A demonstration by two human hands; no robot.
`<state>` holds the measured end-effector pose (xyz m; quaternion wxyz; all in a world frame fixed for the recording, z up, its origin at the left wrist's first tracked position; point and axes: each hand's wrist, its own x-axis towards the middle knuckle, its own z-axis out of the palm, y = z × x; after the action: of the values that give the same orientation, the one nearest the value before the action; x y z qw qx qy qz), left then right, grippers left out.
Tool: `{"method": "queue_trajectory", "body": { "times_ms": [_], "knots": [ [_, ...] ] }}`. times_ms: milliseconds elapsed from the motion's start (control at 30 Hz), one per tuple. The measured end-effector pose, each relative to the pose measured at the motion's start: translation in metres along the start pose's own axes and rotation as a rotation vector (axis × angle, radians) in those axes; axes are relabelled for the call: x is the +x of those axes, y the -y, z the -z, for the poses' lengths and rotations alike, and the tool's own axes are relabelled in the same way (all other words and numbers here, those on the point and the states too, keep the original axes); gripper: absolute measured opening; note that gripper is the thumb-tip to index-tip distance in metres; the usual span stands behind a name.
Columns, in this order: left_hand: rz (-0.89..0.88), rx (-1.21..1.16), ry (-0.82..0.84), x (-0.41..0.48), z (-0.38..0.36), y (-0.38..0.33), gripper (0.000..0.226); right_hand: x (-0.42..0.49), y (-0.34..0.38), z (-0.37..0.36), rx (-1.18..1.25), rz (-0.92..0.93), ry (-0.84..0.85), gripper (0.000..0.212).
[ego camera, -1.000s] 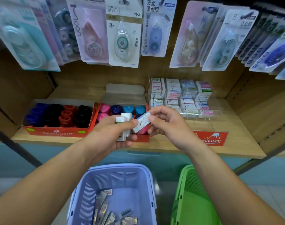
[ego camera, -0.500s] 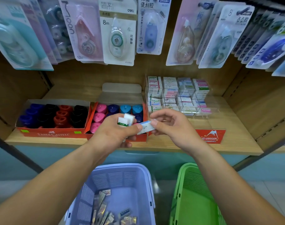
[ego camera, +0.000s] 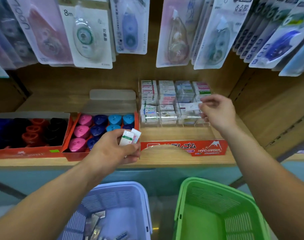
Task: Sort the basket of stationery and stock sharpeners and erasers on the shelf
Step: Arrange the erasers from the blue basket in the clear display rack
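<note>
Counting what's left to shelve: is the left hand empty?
No, the left hand grips two small wrapped erasers, one with a green label.

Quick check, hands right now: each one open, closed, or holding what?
Left hand: closed, gripping two small wrapped erasers.
Right hand: closed, pinching a single eraser over the clear eraser display.

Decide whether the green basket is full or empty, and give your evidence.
Empty, as far as shown: the green basket shows only bare floor and slatted walls; its near end is out of frame.
</note>
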<state>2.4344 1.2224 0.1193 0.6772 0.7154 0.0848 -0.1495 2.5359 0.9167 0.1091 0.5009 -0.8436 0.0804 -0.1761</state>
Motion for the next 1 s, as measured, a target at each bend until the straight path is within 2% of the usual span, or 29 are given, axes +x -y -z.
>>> {"method": "queue_trajectory", "body": {
  "times_ms": [133,267,367,467,600,667,767,833,1000],
  "knots": [
    [-0.003,-0.002,-0.017,0.006,0.001,0.003,0.024,0.038,-0.004,-0.014,-0.225,0.087,0.073,0.01],
    [0.008,0.011,-0.013,0.008,0.002,0.005,0.029,0.049,-0.006,-0.019,-0.483,0.188,0.174,0.018],
    [0.006,0.025,-0.011,0.008,0.002,0.004,0.029,0.044,-0.008,-0.019,-0.644,0.277,0.168,0.028],
    [-0.003,0.006,-0.023,0.006,0.003,0.001,0.03,0.032,-0.007,-0.018,-0.654,0.313,0.11,0.032],
    [-0.012,-0.026,-0.009,0.0,0.004,-0.004,0.029,-0.008,0.009,-0.02,-0.45,0.296,0.029,0.022],
    [-0.026,-0.024,0.006,-0.006,0.005,-0.006,0.026,-0.044,0.029,-0.032,-0.243,0.233,0.151,0.015],
    [-0.055,-0.018,0.02,-0.015,0.007,-0.01,0.022,-0.096,0.061,-0.057,0.112,0.101,0.454,0.012],
    [-0.073,-0.021,0.033,-0.021,0.007,-0.012,0.021,-0.115,0.073,-0.071,0.236,0.063,0.579,0.013],
    [-0.101,-0.078,0.052,-0.033,0.018,-0.013,0.023,-0.131,0.088,-0.078,0.409,-0.036,0.569,0.025]
  ]
}}
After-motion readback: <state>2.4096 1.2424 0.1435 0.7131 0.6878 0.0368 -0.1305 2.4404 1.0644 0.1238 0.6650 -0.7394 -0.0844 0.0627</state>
